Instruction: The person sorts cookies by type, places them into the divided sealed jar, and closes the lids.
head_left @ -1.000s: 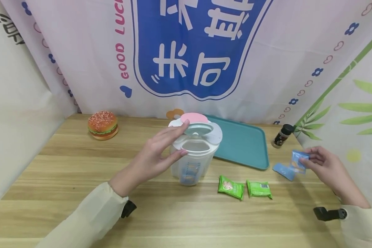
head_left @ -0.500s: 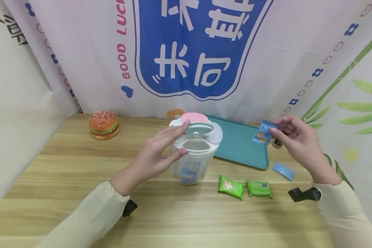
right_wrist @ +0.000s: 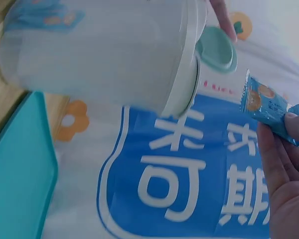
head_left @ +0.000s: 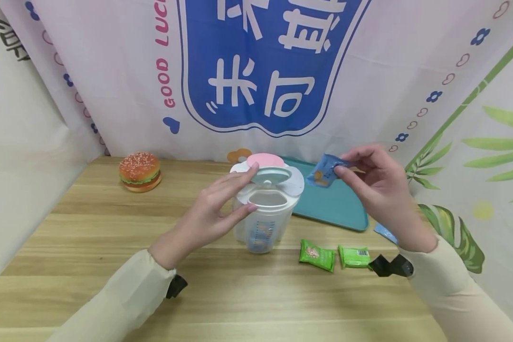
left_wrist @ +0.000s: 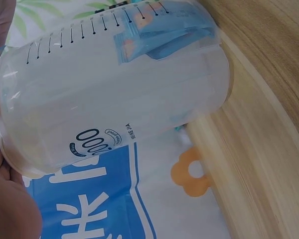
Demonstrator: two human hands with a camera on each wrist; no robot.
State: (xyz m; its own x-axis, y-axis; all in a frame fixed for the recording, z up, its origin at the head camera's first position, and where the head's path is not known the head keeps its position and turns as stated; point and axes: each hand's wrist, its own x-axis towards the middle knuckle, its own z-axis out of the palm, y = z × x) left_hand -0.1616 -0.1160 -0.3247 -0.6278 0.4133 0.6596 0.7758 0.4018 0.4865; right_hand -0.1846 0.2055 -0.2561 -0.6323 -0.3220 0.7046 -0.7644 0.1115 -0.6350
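A clear storage container (head_left: 278, 223) with a white lid (head_left: 294, 184) stands upright on the table. One green flap (head_left: 271, 176) in the lid is raised over an opening. My left hand (head_left: 205, 213) rests at the lid, its forefinger by the raised flap and its thumb on the opening's rim. Blue snack packets (left_wrist: 164, 37) lie at the bottom inside, seen through the wall in the left wrist view. My right hand (head_left: 380, 185) pinches a blue snack packet (head_left: 325, 171) between thumb and fingers, in the air to the right of the lid.
A teal tray (head_left: 333, 204) lies behind and right of the container. Two green snack packets (head_left: 317, 255) sit in front of it. Another blue packet (head_left: 386, 233) is partly hidden by the right forearm. A toy hamburger (head_left: 140, 172) is at the back left.
My right hand has lifted the blue packet from the table's right side and carried it left and up, over the tray towards the container. My left hand has stayed at the lid.
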